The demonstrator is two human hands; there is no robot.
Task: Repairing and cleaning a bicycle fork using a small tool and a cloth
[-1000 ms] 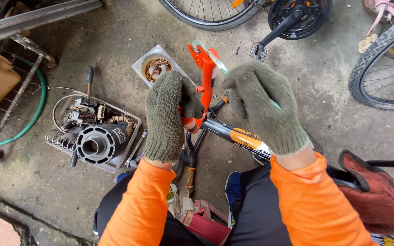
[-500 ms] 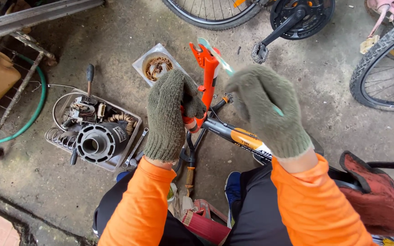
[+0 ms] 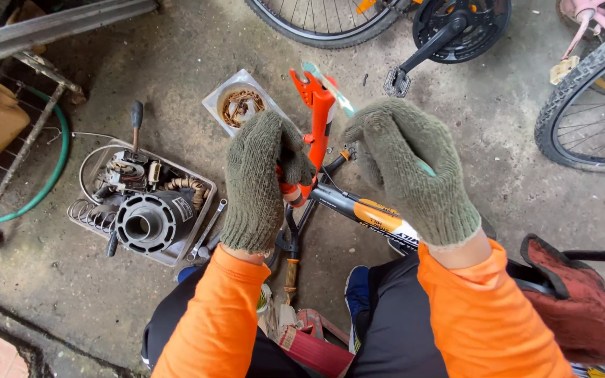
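My left hand [image 3: 253, 185], in a green knit glove, is closed around the lower end of an orange bicycle frame part [image 3: 320, 115] that stands upright over the concrete. A black, orange and white frame tube [image 3: 369, 213] runs from there toward my lap. My right hand [image 3: 411, 168], also gloved, is held just right of the orange part with its fingers curled. A thin teal strip [image 3: 330, 89] sticks out up-left from it, and a bit of teal shows between the fingers.
A tray [image 3: 194, 241] holds a black motor housing [image 3: 145, 224], springs and wires. A square dish of rusty bits [image 3: 241, 105] lies behind my left hand. Bicycle wheels [image 3: 586, 119], a crank with pedal [image 3: 428, 45], a green hose [image 3: 50, 178] and a red bag [image 3: 582, 308] surround me.
Both hands stay almost where they were. The tip of the teal strip has shifted slightly up and to the left.
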